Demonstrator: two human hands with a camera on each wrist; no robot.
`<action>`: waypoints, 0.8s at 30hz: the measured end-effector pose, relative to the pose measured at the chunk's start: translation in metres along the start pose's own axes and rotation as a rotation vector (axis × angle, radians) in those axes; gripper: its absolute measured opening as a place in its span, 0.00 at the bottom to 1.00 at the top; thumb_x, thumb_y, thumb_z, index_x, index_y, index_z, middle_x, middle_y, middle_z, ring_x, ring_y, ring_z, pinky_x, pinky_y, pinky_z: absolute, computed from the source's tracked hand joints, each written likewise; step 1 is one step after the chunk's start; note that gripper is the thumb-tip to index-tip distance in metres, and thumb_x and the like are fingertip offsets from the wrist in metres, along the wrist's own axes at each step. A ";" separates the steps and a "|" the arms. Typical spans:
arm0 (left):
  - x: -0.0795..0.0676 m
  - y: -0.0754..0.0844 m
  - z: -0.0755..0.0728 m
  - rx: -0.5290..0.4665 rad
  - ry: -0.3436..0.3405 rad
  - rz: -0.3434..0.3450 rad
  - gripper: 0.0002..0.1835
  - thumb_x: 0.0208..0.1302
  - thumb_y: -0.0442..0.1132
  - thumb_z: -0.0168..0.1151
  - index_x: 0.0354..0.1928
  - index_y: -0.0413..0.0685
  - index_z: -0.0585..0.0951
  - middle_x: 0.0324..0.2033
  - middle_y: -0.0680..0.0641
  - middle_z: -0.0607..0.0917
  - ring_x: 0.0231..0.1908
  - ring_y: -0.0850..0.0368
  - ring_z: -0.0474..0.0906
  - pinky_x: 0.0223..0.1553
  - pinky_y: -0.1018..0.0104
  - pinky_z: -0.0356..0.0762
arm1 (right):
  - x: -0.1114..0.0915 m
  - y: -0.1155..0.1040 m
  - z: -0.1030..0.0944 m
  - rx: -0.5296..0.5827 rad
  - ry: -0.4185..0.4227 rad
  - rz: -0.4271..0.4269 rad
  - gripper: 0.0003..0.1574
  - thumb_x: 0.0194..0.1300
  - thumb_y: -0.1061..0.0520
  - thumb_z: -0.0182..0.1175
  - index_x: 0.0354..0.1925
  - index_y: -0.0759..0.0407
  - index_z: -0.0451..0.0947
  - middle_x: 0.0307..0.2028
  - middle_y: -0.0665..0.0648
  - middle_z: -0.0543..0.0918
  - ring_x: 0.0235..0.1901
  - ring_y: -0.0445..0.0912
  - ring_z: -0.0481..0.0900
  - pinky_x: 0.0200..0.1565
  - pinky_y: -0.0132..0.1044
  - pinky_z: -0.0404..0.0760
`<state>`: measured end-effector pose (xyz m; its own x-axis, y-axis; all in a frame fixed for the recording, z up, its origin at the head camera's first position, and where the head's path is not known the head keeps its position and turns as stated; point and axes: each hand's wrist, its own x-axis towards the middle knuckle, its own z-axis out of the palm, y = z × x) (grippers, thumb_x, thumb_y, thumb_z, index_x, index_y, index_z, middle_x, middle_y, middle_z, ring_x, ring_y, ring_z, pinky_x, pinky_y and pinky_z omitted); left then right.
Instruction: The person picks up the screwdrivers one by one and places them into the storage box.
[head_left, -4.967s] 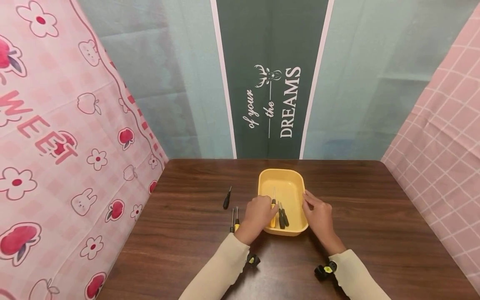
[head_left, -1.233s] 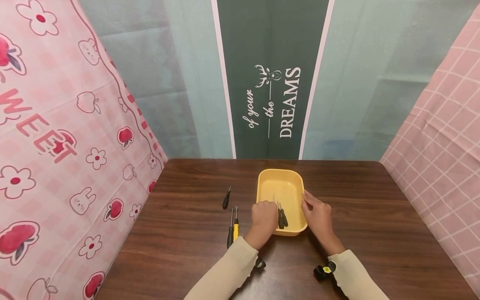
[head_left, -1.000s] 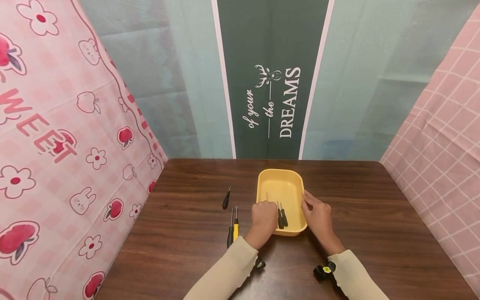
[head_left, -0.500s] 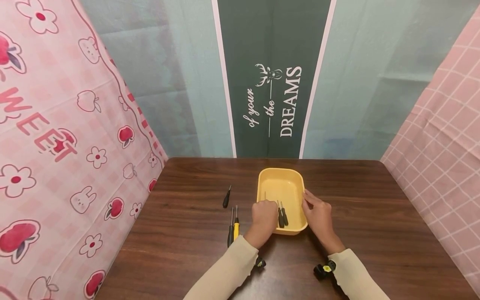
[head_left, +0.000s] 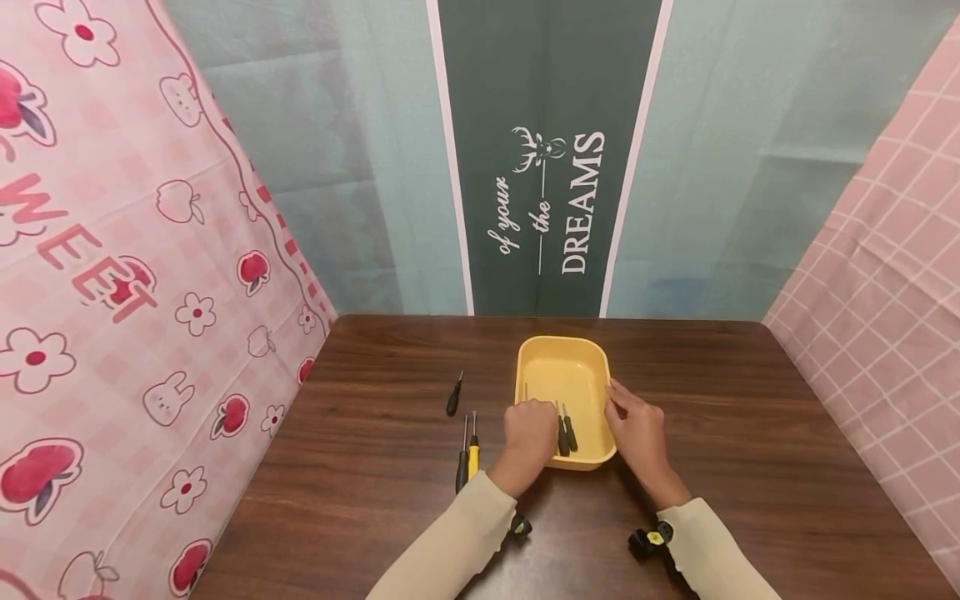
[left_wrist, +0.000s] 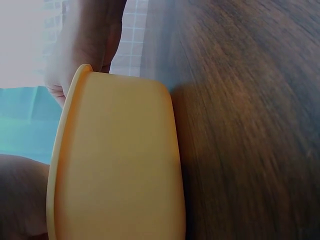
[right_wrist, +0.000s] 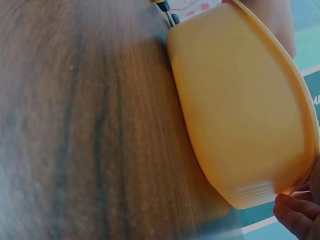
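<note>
A yellow tray (head_left: 573, 354) stands on the table, two small black-handled screwdrivers (head_left: 563, 437) lying side by side in it. My left hand (head_left: 531, 429) reaches over the tray's near left rim, its fingers curled round a screwdriver whose thin shaft (head_left: 526, 392) pokes out beyond the knuckles; the handle is hidden under the hand. At the tray's right side my right hand (head_left: 637, 425) pinches the rim between thumb and fingers. The right wrist view shows its fingertips (right_wrist: 292, 212) at the tray's edge. Mostly the tray's outer wall (left_wrist: 120, 155) fills the left wrist view.
Left of the tray lie a yellow-and-black screwdriver (head_left: 473, 454) and a black-handled one (head_left: 462, 471) side by side. Farther back is a small black screwdriver (head_left: 453, 400). The brown wooden table (head_left: 712, 375) ends at hanging patterned cloths on three sides.
Five seconds ago the yellow handle of the held screwdriver showed beside my left fingers; now the hand covers it. Its shaft has moved leftward in the tray. My right hand has kept its place.
</note>
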<state>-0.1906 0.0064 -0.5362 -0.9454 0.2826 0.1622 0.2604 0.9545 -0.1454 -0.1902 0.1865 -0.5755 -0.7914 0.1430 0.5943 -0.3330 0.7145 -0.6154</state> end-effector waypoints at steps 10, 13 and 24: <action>-0.002 -0.005 -0.004 -0.075 0.065 0.005 0.22 0.67 0.49 0.63 0.13 0.56 0.77 0.14 0.53 0.78 0.15 0.57 0.74 0.15 0.60 0.68 | 0.000 0.001 0.001 0.003 0.001 -0.011 0.16 0.59 0.71 0.67 0.48 0.72 0.85 0.50 0.67 0.85 0.48 0.63 0.84 0.43 0.53 0.81; -0.003 -0.008 -0.004 -0.122 0.071 0.002 0.23 0.68 0.54 0.62 0.15 0.55 0.77 0.14 0.52 0.78 0.15 0.56 0.74 0.16 0.59 0.69 | 0.001 0.001 0.000 0.004 0.003 -0.016 0.16 0.59 0.71 0.67 0.48 0.72 0.85 0.50 0.67 0.85 0.48 0.63 0.85 0.42 0.53 0.81; -0.001 -0.018 -0.009 -0.340 0.032 -0.006 0.26 0.70 0.54 0.61 0.14 0.58 0.69 0.11 0.56 0.68 0.14 0.58 0.66 0.17 0.59 0.65 | 0.004 -0.001 -0.003 0.008 0.002 -0.020 0.17 0.59 0.71 0.68 0.48 0.72 0.85 0.50 0.67 0.85 0.48 0.62 0.85 0.42 0.51 0.82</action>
<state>-0.1923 -0.0104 -0.5248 -0.9418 0.2749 0.1937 0.3108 0.9315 0.1888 -0.1914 0.1883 -0.5705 -0.7835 0.1304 0.6075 -0.3527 0.7115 -0.6077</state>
